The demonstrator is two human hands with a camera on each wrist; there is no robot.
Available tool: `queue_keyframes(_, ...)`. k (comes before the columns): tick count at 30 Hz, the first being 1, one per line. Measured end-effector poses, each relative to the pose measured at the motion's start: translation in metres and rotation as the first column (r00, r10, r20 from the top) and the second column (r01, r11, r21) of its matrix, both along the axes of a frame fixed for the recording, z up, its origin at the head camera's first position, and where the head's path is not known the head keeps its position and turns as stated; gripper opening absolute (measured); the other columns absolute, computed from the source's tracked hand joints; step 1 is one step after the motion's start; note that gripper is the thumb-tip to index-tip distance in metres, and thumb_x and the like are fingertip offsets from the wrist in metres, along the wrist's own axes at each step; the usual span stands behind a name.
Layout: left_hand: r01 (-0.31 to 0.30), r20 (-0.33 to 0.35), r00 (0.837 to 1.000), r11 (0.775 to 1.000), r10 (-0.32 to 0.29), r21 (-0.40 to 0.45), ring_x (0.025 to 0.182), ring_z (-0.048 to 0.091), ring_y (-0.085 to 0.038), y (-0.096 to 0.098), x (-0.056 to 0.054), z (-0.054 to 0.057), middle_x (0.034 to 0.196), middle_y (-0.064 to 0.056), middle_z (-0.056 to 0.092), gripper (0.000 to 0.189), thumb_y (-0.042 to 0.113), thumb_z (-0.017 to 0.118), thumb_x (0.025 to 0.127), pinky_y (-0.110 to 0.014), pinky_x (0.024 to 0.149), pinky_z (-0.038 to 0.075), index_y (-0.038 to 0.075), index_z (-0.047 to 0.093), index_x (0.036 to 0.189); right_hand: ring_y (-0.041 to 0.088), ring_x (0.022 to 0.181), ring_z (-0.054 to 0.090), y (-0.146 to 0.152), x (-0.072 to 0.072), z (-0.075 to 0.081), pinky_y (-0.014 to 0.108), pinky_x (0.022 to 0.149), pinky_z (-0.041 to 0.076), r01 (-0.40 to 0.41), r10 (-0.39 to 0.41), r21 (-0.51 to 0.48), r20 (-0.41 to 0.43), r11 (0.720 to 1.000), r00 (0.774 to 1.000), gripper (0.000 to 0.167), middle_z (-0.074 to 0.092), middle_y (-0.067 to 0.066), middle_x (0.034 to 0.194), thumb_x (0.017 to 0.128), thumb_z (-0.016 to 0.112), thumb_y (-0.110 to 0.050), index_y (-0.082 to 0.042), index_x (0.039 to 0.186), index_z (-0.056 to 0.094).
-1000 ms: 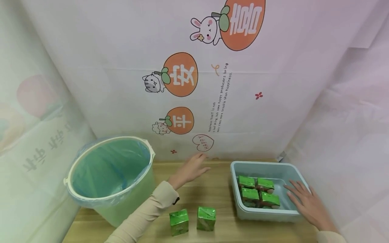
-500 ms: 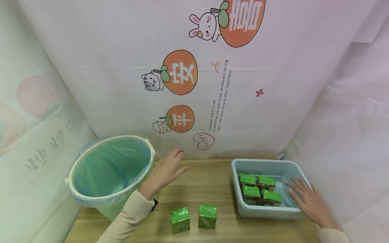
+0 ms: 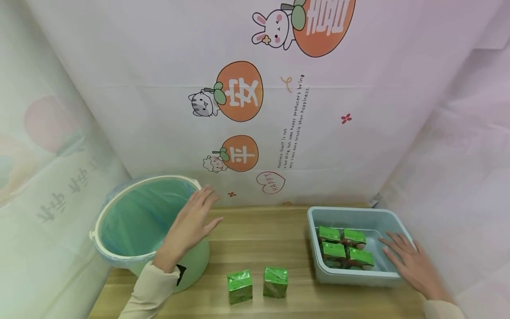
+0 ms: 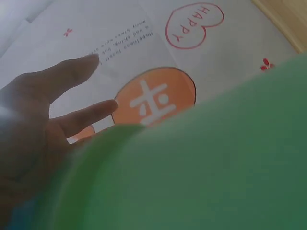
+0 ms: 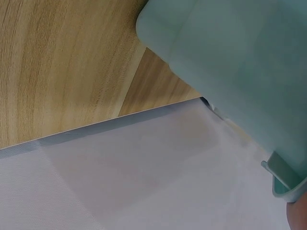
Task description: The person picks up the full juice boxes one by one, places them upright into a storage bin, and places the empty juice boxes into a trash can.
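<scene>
My left hand hangs over the right rim of a pale green bucket lined with clear plastic. Its fingers are extended, the thumb apart, and nothing is in it. In the left wrist view the bucket's green side covers part of that hand. On the right, my right hand lies over the right rim of a light blue bin, fingers spread and reaching inside. Several small green boxes sit in the bin's left half. A bit of the right hand shows beside the bin's rim in the right wrist view.
Two more green boxes, a left one and a right one, stand side by side on the wooden table between bucket and bin. White printed sheets wall in the back and both sides.
My left hand has moved left from above the middle of the table to the bucket's rim. The right hand stays at the bin, and the boxes have not been moved.
</scene>
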State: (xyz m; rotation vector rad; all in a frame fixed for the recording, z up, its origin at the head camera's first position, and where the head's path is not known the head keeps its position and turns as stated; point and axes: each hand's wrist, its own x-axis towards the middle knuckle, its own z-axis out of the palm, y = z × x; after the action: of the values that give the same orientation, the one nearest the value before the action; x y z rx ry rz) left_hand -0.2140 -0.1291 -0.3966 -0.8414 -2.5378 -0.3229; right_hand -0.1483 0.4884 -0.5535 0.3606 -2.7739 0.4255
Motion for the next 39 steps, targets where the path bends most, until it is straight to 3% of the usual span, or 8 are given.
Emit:
queue_keyframes(8,-0.058,0.15,0.987,0.998,0.059,-0.01,0.153,0.032,-0.045,-0.024,0.012,0.003,0.162,-0.026,0.041,0.075,0.031,0.084,0.093,-0.062,0.123,0.028,0.001,0.051,0.154,0.051,0.154,0.026,0.001,0.0,0.001,0.053,0.128,-0.011,0.001,-0.001,0.004,0.001,1.0,1.0,0.041,0.049,0.033,0.152,0.11,0.055,-0.027,0.0,0.139,0.065)
queue_keyframes(16,-0.076,0.31,0.949,0.996,0.057,0.048,0.156,0.025,-0.045,-0.032,0.019,0.0,0.17,-0.023,0.03,0.085,0.038,0.077,0.098,-0.064,0.123,0.025,-0.001,0.038,0.162,0.049,0.156,0.023,0.001,-0.002,0.001,0.05,0.127,-0.014,0.005,-0.006,0.005,0.011,1.0,1.0,0.043,0.047,0.034,0.154,0.111,0.054,-0.029,0.0,0.141,0.064)
queue_keyframes(23,-0.082,0.345,0.938,0.993,0.046,0.089,0.156,0.024,-0.046,-0.029,0.02,-0.002,0.17,-0.022,0.029,0.084,0.037,0.077,0.098,-0.065,0.123,0.024,-0.001,0.037,0.162,0.048,0.157,0.02,0.003,-0.001,0.001,0.049,0.127,-0.016,-0.005,0.005,-0.021,0.026,1.0,1.0,0.043,0.045,0.033,0.156,0.111,0.054,-0.029,0.0,0.142,0.063)
queue_keyframes(30,-0.094,0.356,0.933,0.991,0.054,0.095,0.157,0.024,-0.046,-0.028,0.019,-0.005,0.171,-0.02,0.029,0.086,0.042,0.076,0.098,-0.066,0.124,0.019,0.001,0.037,0.163,0.059,0.142,0.037,-0.001,-0.002,0.002,0.07,0.122,-0.011,0.005,-0.006,-0.017,-0.027,1.0,1.0,0.037,0.051,0.037,0.145,0.108,0.056,-0.024,0.001,0.134,0.067)
queue_keyframes(33,-0.096,0.367,0.929,0.991,0.054,0.096,0.157,0.023,-0.045,-0.029,0.019,-0.004,0.171,-0.02,0.029,0.086,0.043,0.075,0.098,-0.066,0.124,0.019,0.001,0.037,0.163,0.052,0.148,0.033,-0.007,-0.003,0.004,0.066,0.124,-0.01,0.002,-0.002,-0.009,-0.04,1.0,0.999,0.038,0.052,0.035,0.145,0.109,0.056,-0.025,0.001,0.135,0.065)
queue_keyframes(35,-0.095,0.371,0.927,0.991,0.052,0.097,0.157,0.023,-0.045,-0.029,0.019,-0.004,0.171,-0.02,0.028,0.087,0.044,0.076,0.098,-0.066,0.124,0.019,0.0,0.037,0.163,0.049,0.151,0.031,-0.011,-0.002,0.006,0.057,0.128,-0.008,-0.011,0.01,-0.024,-0.042,1.0,0.999,0.041,0.052,0.035,0.147,0.109,0.057,-0.025,0.003,0.137,0.064)
queue_keyframes(37,-0.095,0.374,0.926,0.991,0.053,0.096,0.157,0.023,-0.045,-0.028,0.019,-0.005,0.171,-0.02,0.028,0.087,0.044,0.075,0.098,-0.066,0.124,0.019,0.0,0.037,0.163,0.049,0.153,0.028,-0.018,-0.001,0.008,0.045,0.129,-0.008,-0.024,0.023,-0.061,-0.029,0.998,0.999,0.044,0.049,0.035,0.15,0.109,0.057,-0.025,0.005,0.141,0.061)
queue_keyframes(39,-0.1,0.38,0.923,0.991,0.058,0.094,0.157,0.022,-0.045,-0.028,0.019,-0.005,0.172,-0.019,0.027,0.087,0.044,0.075,0.098,-0.066,0.125,0.019,0.001,0.036,0.163,0.053,0.15,0.03,-0.026,0.0,0.011,0.043,0.13,-0.004,-0.041,0.039,-0.096,-0.021,0.995,0.999,0.045,0.047,0.036,0.152,0.108,0.058,-0.023,0.005,0.144,0.058)
